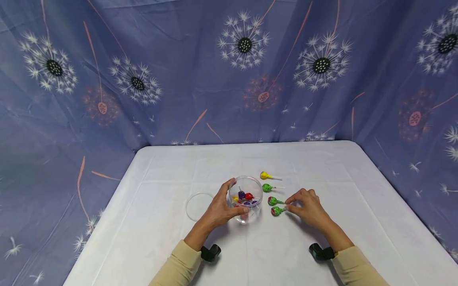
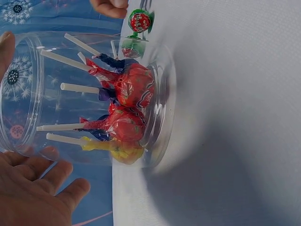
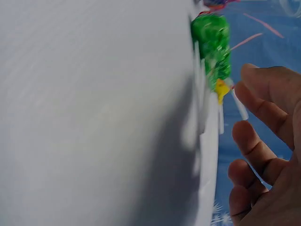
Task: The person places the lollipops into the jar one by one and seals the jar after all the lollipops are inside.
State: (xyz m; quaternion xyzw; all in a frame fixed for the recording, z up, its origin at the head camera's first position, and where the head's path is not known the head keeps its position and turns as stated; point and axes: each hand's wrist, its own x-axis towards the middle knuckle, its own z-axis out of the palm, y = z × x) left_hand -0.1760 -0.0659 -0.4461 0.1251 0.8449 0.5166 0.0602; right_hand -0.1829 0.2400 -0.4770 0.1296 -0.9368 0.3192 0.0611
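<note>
My left hand (image 1: 219, 206) grips a clear plastic jar (image 1: 255, 214) around its upper part, thumb on the near side and fingers on the far side. Inside the jar stand wrapped red (image 2: 135, 87), yellow (image 2: 127, 151) and purple lollipops, sticks up. Right of it, my right hand (image 1: 308, 207) pinches the stick of the nearest green lollipop (image 1: 276, 211) between thumb and index finger, its head low over the table. Just beyond lies a second green lollipop (image 1: 272, 201), its stick reaching close to the index fingertip.
Farther back lie another green lollipop (image 1: 267, 188) and a yellow lollipop (image 1: 264, 175), sticks pointing right. A clear round lid (image 1: 187, 206) rests left of the jar. White cloth covers the table (image 1: 161, 171), and a blue dandelion-print curtain (image 1: 200, 79) hangs behind it.
</note>
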